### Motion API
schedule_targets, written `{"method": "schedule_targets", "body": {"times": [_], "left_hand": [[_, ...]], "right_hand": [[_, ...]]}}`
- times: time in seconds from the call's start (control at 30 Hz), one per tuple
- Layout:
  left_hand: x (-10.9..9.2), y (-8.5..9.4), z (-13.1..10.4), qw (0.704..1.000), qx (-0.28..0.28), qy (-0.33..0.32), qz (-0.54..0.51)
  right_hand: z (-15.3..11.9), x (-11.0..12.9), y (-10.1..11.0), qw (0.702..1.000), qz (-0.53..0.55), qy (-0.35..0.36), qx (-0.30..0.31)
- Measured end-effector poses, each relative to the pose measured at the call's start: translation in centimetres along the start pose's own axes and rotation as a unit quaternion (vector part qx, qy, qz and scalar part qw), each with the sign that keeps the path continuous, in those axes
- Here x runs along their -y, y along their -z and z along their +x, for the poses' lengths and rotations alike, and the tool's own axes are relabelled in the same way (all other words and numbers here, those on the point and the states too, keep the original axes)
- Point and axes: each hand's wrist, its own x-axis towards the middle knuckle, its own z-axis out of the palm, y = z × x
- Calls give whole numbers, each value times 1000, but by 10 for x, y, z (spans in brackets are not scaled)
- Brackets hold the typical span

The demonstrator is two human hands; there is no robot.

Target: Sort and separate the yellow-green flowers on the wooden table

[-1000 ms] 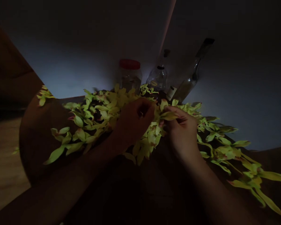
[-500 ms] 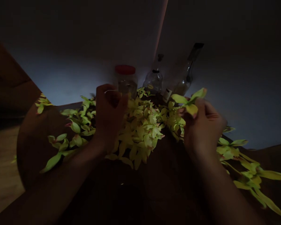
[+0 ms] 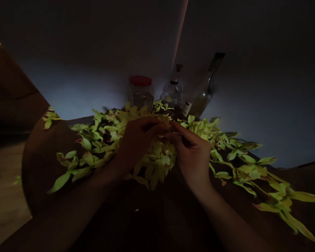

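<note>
My left hand (image 3: 141, 136) and my right hand (image 3: 193, 148) meet over the middle of a dark table, fingertips nearly touching. Both have their fingers pinched together; what lies between the fingertips is too dim and small to name. Beneath and behind them spreads a heap of yellow-green flowers (image 3: 156, 157) with pinkish tips. More loose flowers (image 3: 89, 159) lie on the left, and longer ones (image 3: 283, 194) trail off to the right.
Behind the heap stand a jar with a red lid (image 3: 141, 81), a round clear bottle (image 3: 171, 92) and a tall tilted bottle (image 3: 204, 94), close to the wall. The table's curved edge (image 3: 23, 171) runs down the left side.
My right hand has moved left to meet my left hand, which has shifted slightly right. The flower that was in my right hand no longer shows distinctly.
</note>
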Motion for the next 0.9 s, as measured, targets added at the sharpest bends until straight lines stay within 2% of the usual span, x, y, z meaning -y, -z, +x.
{"method": "schedule_targets", "body": {"times": [0.17,0.4,0.47,0.53,0.6,0.7,0.8,0.9], "left_hand": [[1,0,-1,1000,2,-3,20],[-1,-2,-2,993,7,-67,97],[0,-2,-2,993,16,-60,100],[-1,-1,-2,994,23,-51,96],[-3,1,-2,994,11,-46,95],[-8,4,-1,993,-56,-36,101],[-12,6,1,988,-116,-17,99],[-9,3,0,989,-133,0,70]], "right_hand": [[-1,3,-3,1000,8,15,17],[3,-1,-3,999,20,1,41],[5,0,-3,997,42,-23,53],[7,-1,-2,991,92,-84,56],[9,-3,-1,972,159,-168,30],[14,-5,4,932,250,-256,-62],[18,-3,6,915,288,-242,-149],[19,4,5,915,289,-209,-188]]}}
